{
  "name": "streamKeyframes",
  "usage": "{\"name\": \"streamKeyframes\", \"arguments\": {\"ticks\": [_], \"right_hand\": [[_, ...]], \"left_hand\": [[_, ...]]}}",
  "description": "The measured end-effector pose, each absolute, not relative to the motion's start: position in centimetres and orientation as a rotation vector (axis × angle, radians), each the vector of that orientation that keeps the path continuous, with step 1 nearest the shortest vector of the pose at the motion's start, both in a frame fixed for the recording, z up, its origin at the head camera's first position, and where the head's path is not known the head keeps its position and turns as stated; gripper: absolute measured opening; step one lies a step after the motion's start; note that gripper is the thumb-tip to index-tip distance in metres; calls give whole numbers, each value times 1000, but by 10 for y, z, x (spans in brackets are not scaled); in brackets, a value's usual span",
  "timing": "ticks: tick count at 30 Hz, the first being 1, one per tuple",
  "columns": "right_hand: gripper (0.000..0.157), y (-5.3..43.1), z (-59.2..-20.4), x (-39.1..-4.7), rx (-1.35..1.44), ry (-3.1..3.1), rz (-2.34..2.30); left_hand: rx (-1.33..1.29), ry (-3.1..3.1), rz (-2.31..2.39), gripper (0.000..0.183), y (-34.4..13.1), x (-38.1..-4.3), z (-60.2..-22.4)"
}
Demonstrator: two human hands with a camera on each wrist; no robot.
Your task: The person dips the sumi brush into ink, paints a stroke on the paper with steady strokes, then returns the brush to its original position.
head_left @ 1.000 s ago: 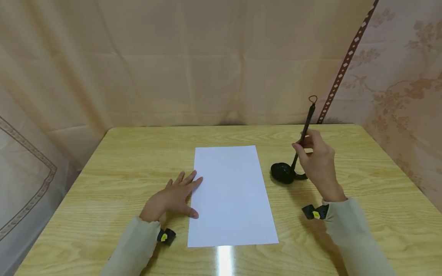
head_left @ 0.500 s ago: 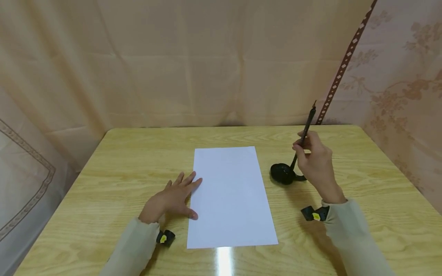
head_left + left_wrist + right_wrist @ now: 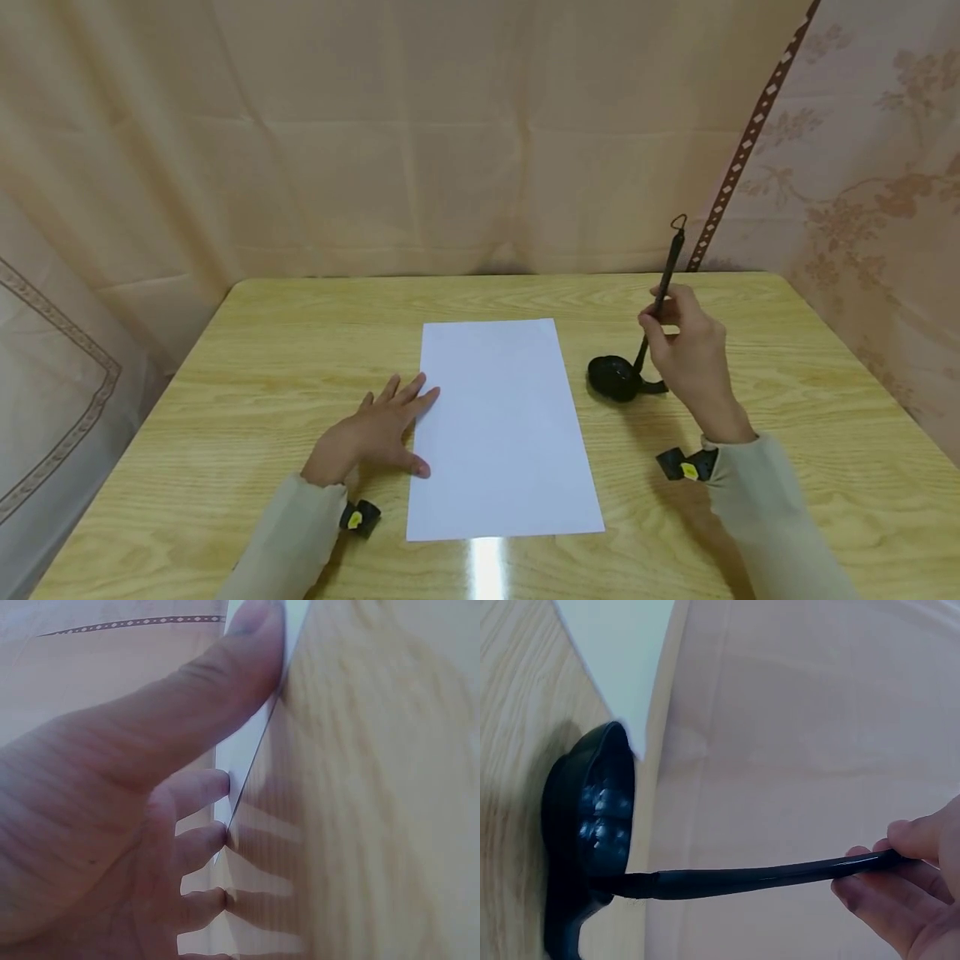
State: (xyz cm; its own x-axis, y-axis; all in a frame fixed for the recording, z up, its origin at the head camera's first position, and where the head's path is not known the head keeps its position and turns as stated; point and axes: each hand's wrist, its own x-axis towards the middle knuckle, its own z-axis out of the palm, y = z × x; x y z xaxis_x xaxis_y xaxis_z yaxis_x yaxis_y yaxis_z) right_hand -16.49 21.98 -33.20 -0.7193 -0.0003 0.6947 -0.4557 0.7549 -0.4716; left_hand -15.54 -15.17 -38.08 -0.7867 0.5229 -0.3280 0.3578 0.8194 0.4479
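A black writing brush point(image 3: 669, 268) with a wire loop at its top leans in a small black ink dish point(image 3: 613, 379). My right hand point(image 3: 693, 358) pinches the brush partway up its handle between thumb and fingertips. In the right wrist view the brush's lower end point(image 3: 634, 885) reaches the rim of the dish, and dark wet ink point(image 3: 604, 817) glints inside; the bristles are hidden. A white sheet of paper point(image 3: 506, 433) lies blank on the table. With fingers spread, my left hand point(image 3: 371, 435) rests on its left edge, the thumb and forefinger over the paper.
The wooden table point(image 3: 262, 375) runs back to a beige curtain point(image 3: 450, 150). A patterned cloth point(image 3: 885, 183) hangs along the right side. Each wrist wears a small black camera point(image 3: 686, 465). A light reflection shows at the table's front.
The brush has turned between my right fingers: its top loop goes from facing the head camera to edge-on and back. My right hand shifts only slightly; the left hand and paper stay put.
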Motion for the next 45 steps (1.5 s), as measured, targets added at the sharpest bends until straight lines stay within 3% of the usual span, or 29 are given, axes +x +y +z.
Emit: {"name": "streamKeyframes", "arguments": {"ticks": [45], "right_hand": [[31,222,-328,-163,381,-2311,801]], "left_hand": [[654,2559,495,107,-154,-157,-382]]}}
